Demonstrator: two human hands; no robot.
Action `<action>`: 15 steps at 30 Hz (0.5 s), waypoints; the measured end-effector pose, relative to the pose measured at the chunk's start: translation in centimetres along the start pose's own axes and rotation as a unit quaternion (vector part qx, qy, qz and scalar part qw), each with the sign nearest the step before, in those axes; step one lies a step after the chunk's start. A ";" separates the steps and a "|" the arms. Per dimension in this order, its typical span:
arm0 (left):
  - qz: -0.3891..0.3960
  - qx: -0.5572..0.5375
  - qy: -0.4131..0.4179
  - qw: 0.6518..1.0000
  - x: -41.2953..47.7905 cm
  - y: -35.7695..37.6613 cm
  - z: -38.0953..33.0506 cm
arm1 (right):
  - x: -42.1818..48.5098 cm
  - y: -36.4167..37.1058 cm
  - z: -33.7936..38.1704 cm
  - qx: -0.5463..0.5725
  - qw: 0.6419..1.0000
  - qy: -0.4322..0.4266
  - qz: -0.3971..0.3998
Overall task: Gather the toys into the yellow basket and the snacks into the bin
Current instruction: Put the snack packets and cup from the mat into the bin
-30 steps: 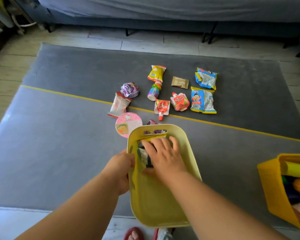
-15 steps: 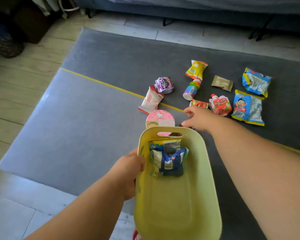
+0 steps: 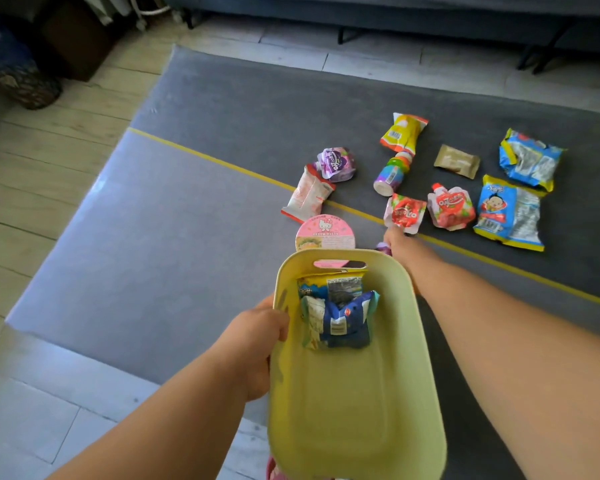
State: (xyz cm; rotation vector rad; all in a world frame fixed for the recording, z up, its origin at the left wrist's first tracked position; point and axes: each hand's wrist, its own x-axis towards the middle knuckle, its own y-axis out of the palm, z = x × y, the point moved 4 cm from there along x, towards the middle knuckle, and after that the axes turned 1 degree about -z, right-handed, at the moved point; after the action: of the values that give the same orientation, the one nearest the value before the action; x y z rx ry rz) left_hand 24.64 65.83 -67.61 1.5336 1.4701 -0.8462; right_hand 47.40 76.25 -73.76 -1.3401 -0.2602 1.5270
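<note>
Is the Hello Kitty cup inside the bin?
No, the cup sits on the mat, just beyond the far rim of the bin.

View: single head-worn wide-angle camera.
Facing: forward and down onto the grey rug.
Nearness: bin close, near centre; snack packets farther off, far right.

Left hand grips bin; right hand by pouch
</note>
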 end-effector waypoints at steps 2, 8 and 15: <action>-0.010 -0.011 0.000 1.000 -0.5 0.4 -0.1 | -1.7 -2.0 -0.6 0.077 0.993 0.021 -0.086; -0.064 -0.045 -0.008 0.997 -2.1 2.9 0.2 | -9.5 -8.7 0.6 0.147 0.930 -0.052 -0.334; -0.068 -0.033 0.013 0.997 -4.9 6.5 -0.8 | -13.8 -3.9 1.7 -0.061 0.972 -0.049 -0.224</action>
State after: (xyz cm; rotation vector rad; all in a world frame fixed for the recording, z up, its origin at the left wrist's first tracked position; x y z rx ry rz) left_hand 30.60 64.60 -62.14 1.4135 1.6207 -0.8509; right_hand 45.83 67.87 -62.12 -1.1989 -0.6810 1.2094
